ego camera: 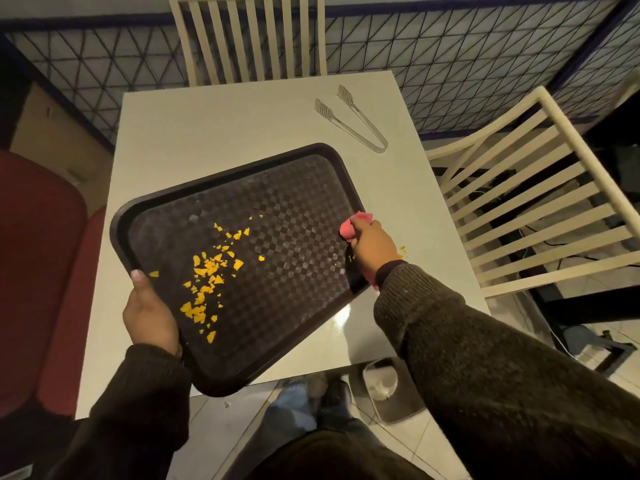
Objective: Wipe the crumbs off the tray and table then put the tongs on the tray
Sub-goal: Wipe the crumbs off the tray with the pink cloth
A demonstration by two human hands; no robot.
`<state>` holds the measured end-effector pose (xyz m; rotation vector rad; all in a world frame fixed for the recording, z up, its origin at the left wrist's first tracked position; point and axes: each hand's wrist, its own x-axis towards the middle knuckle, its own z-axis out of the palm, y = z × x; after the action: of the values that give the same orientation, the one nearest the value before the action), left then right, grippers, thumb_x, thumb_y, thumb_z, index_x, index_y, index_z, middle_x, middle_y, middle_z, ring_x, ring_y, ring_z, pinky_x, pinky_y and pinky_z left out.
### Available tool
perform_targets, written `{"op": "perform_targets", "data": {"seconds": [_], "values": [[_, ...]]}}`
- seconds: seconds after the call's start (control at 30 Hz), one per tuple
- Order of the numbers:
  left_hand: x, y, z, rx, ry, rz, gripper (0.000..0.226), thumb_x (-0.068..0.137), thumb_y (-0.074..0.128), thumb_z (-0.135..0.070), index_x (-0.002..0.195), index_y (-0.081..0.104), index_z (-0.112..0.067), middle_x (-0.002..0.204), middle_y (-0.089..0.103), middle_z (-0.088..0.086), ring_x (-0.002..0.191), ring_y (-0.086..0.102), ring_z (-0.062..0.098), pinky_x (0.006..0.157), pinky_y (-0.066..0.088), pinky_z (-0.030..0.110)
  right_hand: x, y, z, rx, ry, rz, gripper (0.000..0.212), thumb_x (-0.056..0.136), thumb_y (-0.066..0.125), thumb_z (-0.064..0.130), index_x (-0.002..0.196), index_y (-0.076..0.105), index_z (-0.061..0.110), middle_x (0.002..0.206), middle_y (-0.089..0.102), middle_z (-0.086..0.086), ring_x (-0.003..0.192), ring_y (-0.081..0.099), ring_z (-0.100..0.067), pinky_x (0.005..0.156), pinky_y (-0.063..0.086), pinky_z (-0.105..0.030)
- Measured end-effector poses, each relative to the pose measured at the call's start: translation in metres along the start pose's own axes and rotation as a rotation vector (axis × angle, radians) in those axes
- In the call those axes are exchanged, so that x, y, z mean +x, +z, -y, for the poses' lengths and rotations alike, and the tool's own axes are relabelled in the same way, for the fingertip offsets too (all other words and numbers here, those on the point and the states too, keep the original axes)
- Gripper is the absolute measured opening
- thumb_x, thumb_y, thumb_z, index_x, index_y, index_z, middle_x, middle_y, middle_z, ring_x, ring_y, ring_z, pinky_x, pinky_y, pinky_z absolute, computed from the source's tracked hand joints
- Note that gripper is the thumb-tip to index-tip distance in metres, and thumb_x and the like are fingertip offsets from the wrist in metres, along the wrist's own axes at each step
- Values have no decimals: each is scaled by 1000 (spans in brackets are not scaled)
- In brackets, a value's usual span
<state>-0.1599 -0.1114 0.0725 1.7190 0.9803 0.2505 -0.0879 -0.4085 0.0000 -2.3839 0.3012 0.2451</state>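
Observation:
A dark checkered tray (298,216) lies askew on the white table (221,123), its near corner jutting past the front edge. Several orange crumbs (206,275) are scattered over its left half. My left hand (149,311) grips the tray's left rim, thumb on top. My right hand (372,245) is at the tray's right rim, closed on a pink cloth (351,227). A few crumbs (401,250) lie on the table just right of that hand. Clear plastic tongs (349,117) rest on the table's far right part, apart from the tray.
White slatted chairs stand behind the table (249,36) and to its right (540,188). A red seat (38,271) is at the left. A small bin (391,389) stands on the tiled floor below the table's front right corner, by my feet.

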Motion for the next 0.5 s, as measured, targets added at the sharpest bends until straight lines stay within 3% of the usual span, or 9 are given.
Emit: {"op": "perform_targets", "data": {"seconds": [0.1, 0.23, 0.33, 0.4, 0.5], "values": [[0, 2, 2, 0, -16, -14, 60, 98, 25, -48, 118, 56, -1, 125, 57, 18, 114, 52, 31, 87, 36, 27, -11, 3, -8, 102, 96, 4, 23, 68, 38, 22, 79, 58, 21, 96, 58, -7, 89, 58, -30, 89, 47, -46], [-5, 4, 0, 9, -24, -19, 58, 99, 24, -45, 119, 55, 0, 127, 56, 18, 105, 52, 30, 84, 34, 23, -17, 9, -40, -64, 171, 70, 17, 72, 43, 17, 76, 60, 18, 96, 59, -6, 84, 59, -29, 87, 47, -45], [-5, 5, -2, -14, -25, -11, 58, 99, 25, -46, 120, 55, -1, 127, 56, 18, 96, 47, 18, 85, 35, 23, -18, 7, -68, -326, 169, 148, 13, 81, 51, 25, 93, 57, 22, 99, 51, -3, 85, 58, -29, 83, 50, -45], [-5, 5, -2, -8, -12, -2, 58, 99, 25, -45, 120, 55, 0, 127, 56, 18, 97, 47, 20, 85, 34, 23, -20, -1, -78, -476, 124, 150, 20, 88, 54, 30, 104, 57, 19, 101, 46, -4, 86, 58, -30, 81, 51, -39], [-4, 8, -2, -30, -23, 6, 58, 98, 26, -47, 118, 57, -2, 125, 58, 17, 103, 52, 25, 86, 36, 24, -32, -20, -70, -513, 134, 71, 22, 90, 52, 29, 106, 60, 16, 101, 45, -5, 82, 57, -29, 72, 47, -33]]}}
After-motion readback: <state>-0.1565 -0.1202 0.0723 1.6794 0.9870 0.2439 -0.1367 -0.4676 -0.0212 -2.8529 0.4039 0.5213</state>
